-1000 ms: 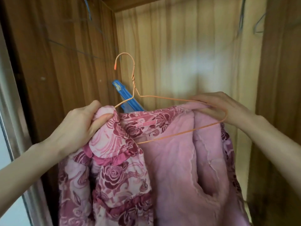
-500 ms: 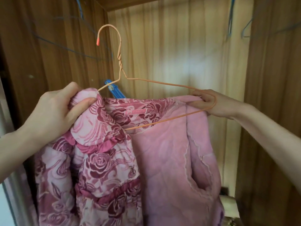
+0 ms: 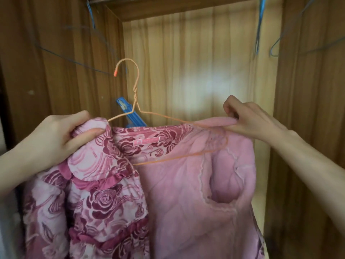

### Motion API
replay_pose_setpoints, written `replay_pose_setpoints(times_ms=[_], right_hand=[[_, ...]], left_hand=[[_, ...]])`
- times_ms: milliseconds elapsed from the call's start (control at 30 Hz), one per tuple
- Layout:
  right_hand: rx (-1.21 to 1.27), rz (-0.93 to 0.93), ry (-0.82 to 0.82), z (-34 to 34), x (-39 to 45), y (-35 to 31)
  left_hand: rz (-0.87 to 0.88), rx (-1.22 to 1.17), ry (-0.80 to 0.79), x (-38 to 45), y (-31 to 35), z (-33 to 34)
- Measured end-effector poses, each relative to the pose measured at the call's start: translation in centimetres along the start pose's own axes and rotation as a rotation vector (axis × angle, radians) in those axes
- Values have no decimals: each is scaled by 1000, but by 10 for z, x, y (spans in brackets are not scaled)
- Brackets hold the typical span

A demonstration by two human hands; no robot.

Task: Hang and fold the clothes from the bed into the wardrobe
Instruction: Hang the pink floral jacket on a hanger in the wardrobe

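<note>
A pink padded jacket [image 3: 179, 193] with a rose-patterned outside and plain pink lining hangs open in front of me on an orange wire hanger [image 3: 136, 90]. My left hand [image 3: 59, 139] grips the jacket's left shoulder and collar over the hanger's left end. My right hand [image 3: 250, 118] pinches the lining at the right shoulder, just above the hanger's right corner. The hanger's hook points up and left, free of any rail, inside the wooden wardrobe [image 3: 186, 62].
Blue wire hangers [image 3: 260, 27] hang at the wardrobe's top right, and another blue wire hanger [image 3: 91, 14] at the top left. A blue plastic hanger [image 3: 130, 114] leans behind the jacket's collar. Brown wooden side panels [image 3: 308, 128] close in on both sides.
My right hand has shifted from the hanger's right end to pinching the lining at the shoulder. The view tilted up, showing the wardrobe's top edge.
</note>
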State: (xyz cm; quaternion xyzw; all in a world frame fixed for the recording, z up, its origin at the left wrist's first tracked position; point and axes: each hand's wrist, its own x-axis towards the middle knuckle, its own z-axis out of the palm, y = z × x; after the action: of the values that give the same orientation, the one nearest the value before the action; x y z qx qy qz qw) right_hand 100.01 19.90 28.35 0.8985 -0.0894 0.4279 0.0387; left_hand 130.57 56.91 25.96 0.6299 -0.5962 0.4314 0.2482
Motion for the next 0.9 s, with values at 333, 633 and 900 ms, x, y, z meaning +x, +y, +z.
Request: replay_pose_setpoints(times_ms=[333,633,900], right_hand=[[-86,-65,-60,-9,35,-49],[-324,34,134,-16,32,-103],[-134,4,429,-9,25,-131]], left_hand=[[-74,398,68,-2,24,15],[-154,370,213,23,65,2],[-58,405,201,41,74,3]])
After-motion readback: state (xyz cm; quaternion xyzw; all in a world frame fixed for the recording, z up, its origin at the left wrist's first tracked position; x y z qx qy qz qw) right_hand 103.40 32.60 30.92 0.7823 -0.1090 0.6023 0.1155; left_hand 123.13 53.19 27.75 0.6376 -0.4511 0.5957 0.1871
